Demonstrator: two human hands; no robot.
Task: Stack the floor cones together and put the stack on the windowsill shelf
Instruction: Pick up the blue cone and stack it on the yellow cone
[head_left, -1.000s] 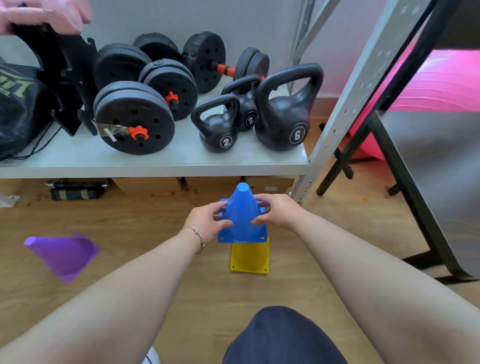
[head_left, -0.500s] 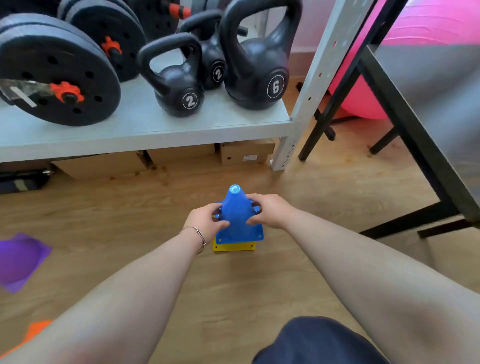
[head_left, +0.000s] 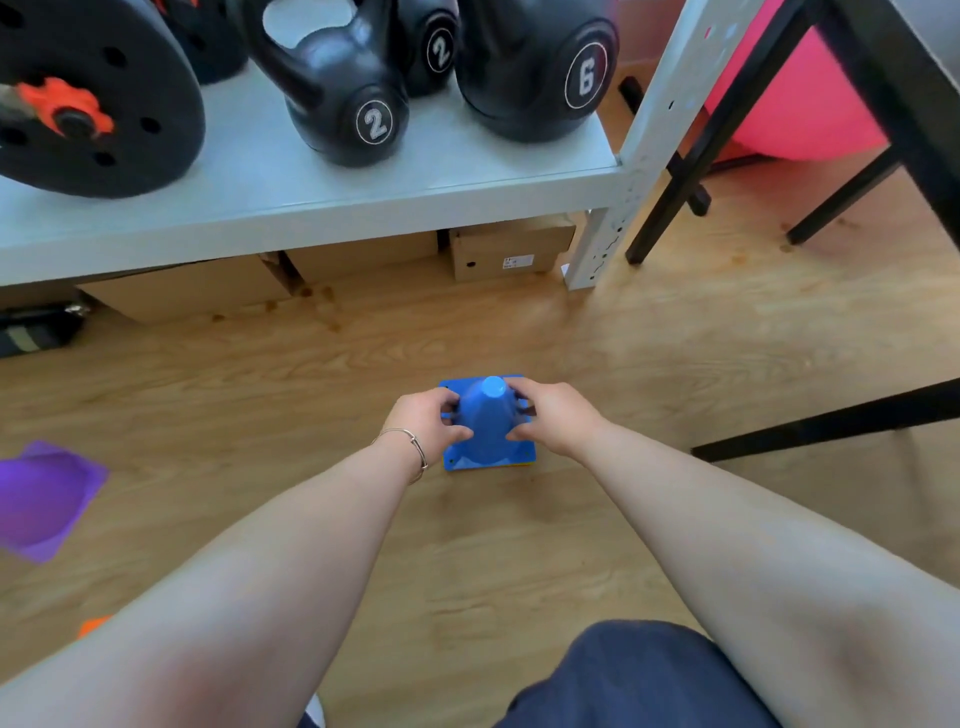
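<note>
A blue cone (head_left: 487, 426) stands on the wooden floor at the centre, pushed down over a yellow cone (head_left: 524, 462) of which only a thin edge shows under the blue base. My left hand (head_left: 428, 421) grips the blue cone's left side and my right hand (head_left: 553, 418) grips its right side. A purple cone (head_left: 44, 499) lies on its side on the floor at the far left. A bit of an orange cone (head_left: 93, 625) shows at the lower left, mostly hidden by my left arm.
A grey metal shelf (head_left: 311, 208) ahead carries black kettlebells (head_left: 353, 104) and a dumbbell plate (head_left: 93, 104). Cardboard boxes (head_left: 511, 249) sit under it. Black table legs (head_left: 826, 421) and a pink ball (head_left: 795, 104) are at the right.
The blue cone has gone down over the yellow cone until their bases nearly meet. The view has tilted downward and closer to the floor.
</note>
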